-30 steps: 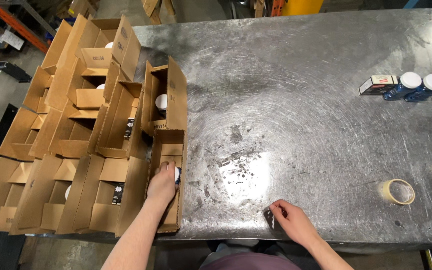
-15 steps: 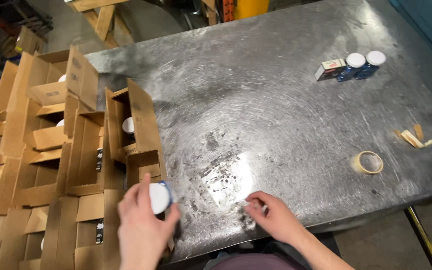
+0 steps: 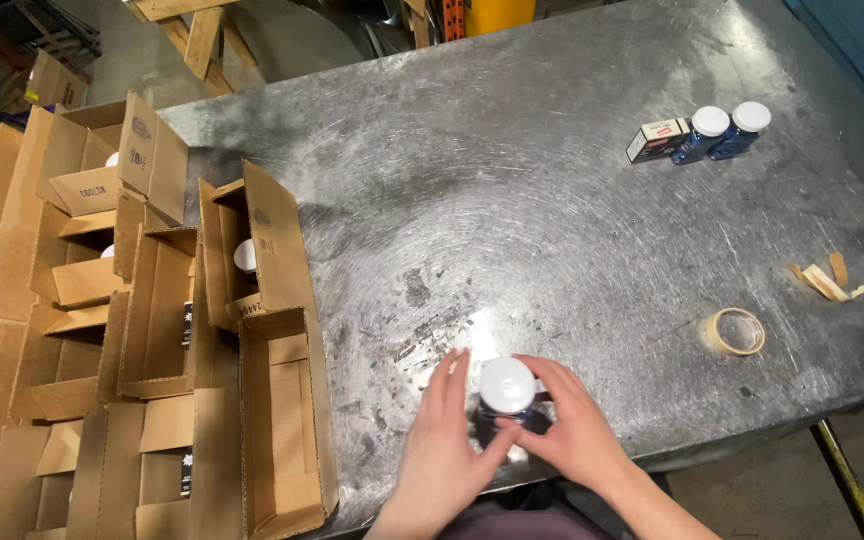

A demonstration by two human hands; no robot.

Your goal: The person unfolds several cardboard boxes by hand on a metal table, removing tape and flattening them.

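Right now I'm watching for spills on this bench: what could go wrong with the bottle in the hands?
The white-capped bottle stands close to the table's near edge, so a slip of the left hand or right hand could knock it off. The open carton beside it juts past that edge and might tip if bumped. Whether either hand has a firm grip is unclear.

Table [image 3: 552, 200] — scuffed, swirl-brushed shiny metal; boxes [image 3: 162, 310] — matt brown cardboard; jar's cap [image 3: 507, 385], smooth white plastic.
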